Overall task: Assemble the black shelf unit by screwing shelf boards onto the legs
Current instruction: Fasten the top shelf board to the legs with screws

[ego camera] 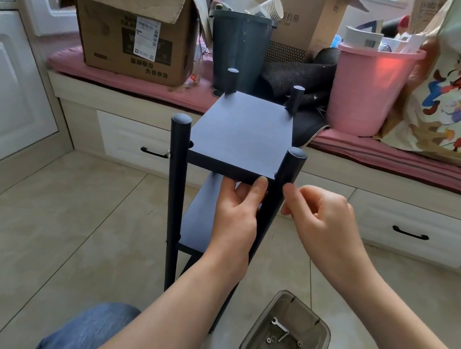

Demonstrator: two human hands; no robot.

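Nearest to me, on the tiled floor by my right knee, stands the smoky transparent plastic box (285, 346) with a small silver wrench (279, 324) and a few washers and nuts in it. I think the first risk is here: if I move my right elbow back without looking, I can knock the box, and the small parts would scatter over the tiles.

Next come my hands at the front right corner of the tall black shelf unit (223, 173). My left hand (236, 214) holds the front edge of the top black shelf board (244, 134) from below, the thumb pressed on the edge, the other fingers under the board. My right hand (322, 216) is just beside the front right round black leg (273, 211), its fingers curled together as if they pinch something small against the leg; I cannot tell if a screw is between them. If there is one, it could go in crooked or slip and fall, because the hole is hidden from me behind the leg. The board could also tilt if my left hand relaxes.

Below, a lower black board (198, 223) already sits between the legs. Farther behind, the two rear legs rise above the top board, before the pink-cushioned bench (135, 83).
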